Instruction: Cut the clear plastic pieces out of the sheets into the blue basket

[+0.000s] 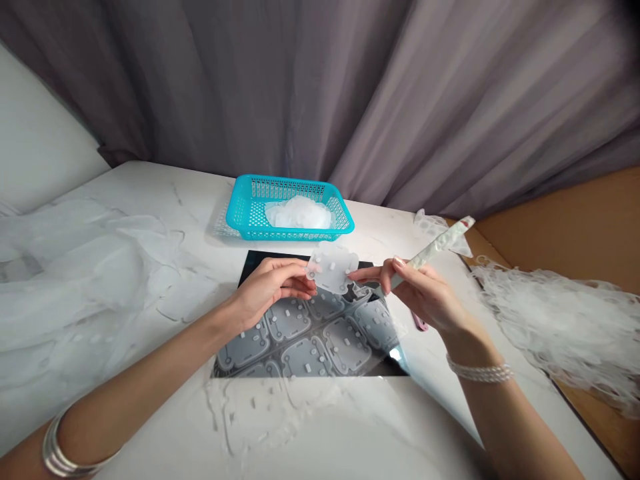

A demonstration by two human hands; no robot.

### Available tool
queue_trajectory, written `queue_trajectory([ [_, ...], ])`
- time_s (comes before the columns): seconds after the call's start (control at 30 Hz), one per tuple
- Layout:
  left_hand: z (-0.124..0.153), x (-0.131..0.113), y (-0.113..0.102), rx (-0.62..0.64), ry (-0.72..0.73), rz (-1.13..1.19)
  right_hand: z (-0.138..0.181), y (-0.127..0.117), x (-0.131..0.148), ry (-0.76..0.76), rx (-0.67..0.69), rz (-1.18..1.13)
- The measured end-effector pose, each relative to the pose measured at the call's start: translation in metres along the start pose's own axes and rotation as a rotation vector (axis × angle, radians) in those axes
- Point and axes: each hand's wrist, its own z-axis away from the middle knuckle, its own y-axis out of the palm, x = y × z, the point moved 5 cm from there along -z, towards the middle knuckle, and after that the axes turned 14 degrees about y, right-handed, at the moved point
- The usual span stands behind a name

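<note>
My left hand (280, 287) pinches the left edge of a small translucent, frosted sheet piece (331, 268) with rounded corners and little raised blocks. My right hand (420, 283) grips a slim tool with a pale green patterned handle (443, 243), its lower end pointing down to the left; I cannot make out its tip. One right fingertip touches the piece's right edge. Below lies a clear moulded sheet (310, 337) with several similar shapes, partly over a black glossy board (400, 367) and partly over the white table.
A blue perforated basket (290, 235) behind the board holds a pile of white translucent pieces (300, 213). Thin clear sheets (75, 287) spread over the left side. Stringy translucent scraps (565, 320) lie in a cardboard box (565, 220) at right. A pink object (420, 321) shows under my right hand.
</note>
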Motion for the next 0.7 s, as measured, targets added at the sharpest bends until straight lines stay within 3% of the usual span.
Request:
queue_trajectory([
  [0.2, -0.004, 0.003, -0.020, -0.206, 0.046, -0.141, -0.043, -0.008, 0.031, -0.183, -0.062, -0.045],
  [0.33, -0.006, -0.002, -0.021, -0.163, 0.083, -0.298, -0.107, -0.006, 0.060, -0.288, -0.096, -0.067],
  [0.47, -0.006, -0.009, -0.017, -0.035, 0.160, -0.550, -0.155, -0.018, 0.056, -0.152, -0.297, -0.059],
  [0.6, -0.004, -0.009, -0.010, 0.141, 0.290, -0.835, -0.132, -0.032, 0.031, -0.123, -0.455, -0.075],
  [0.7, 0.000, -0.003, -0.003, 0.272, 0.372, -0.971, -0.085, -0.025, 0.005, -0.079, -0.395, -0.101],
])
